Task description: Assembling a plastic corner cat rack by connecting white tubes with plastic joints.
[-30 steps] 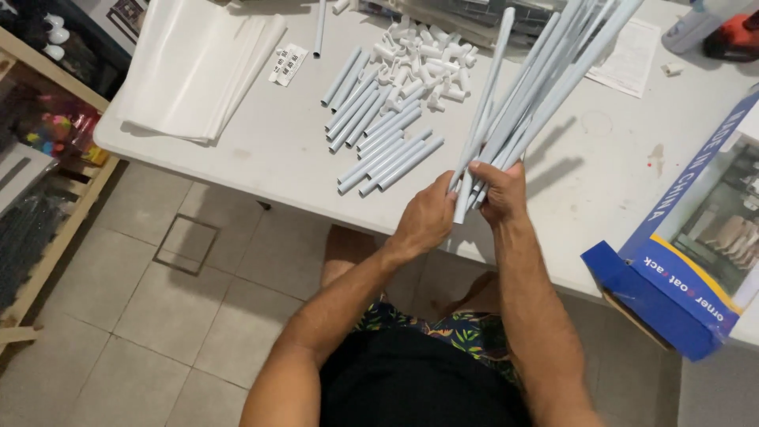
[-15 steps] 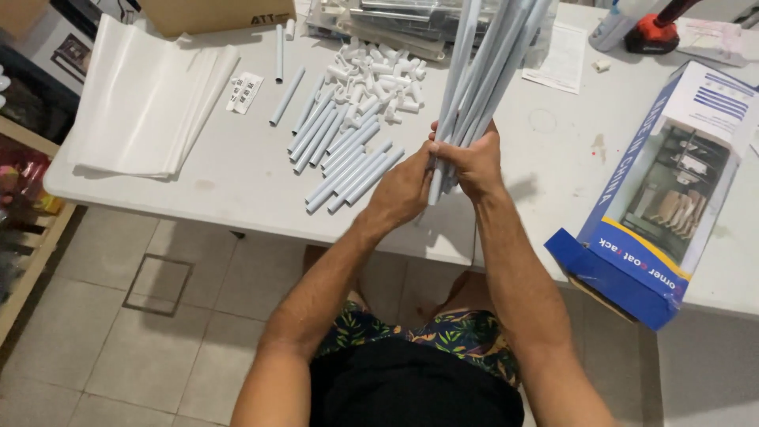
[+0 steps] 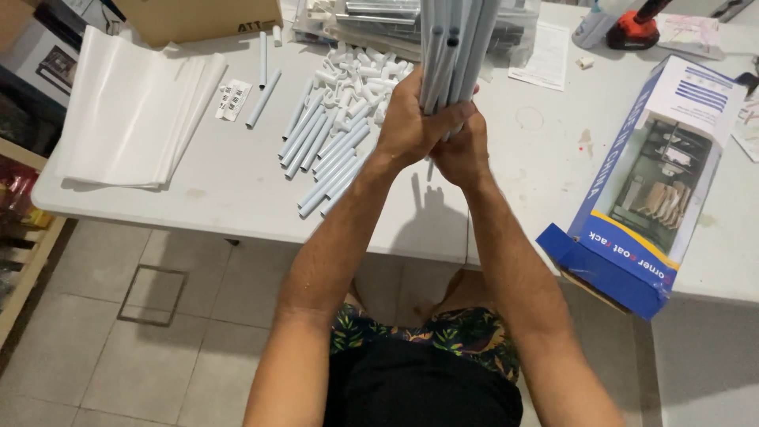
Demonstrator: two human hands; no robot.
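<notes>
Both of our hands are wrapped around one bundle of long grey tubes (image 3: 452, 47) in the head view, the left hand (image 3: 411, 119) closed over the front of the bundle and the right hand (image 3: 461, 150) clasped just under and behind it. A second ago the bundle leaned away to the right over the table; now we have swung it nearly upright, its upper ends running out of the top of the picture, so we judge the tubes are being squared up end to end. Beneath them, on the white table (image 3: 237, 190), lie the short grey tubes (image 3: 324, 150) and small white connectors (image 3: 356, 75), untouched. White sheets (image 3: 126, 111) sit at left, a blue box (image 3: 644, 190) at right.
</notes>
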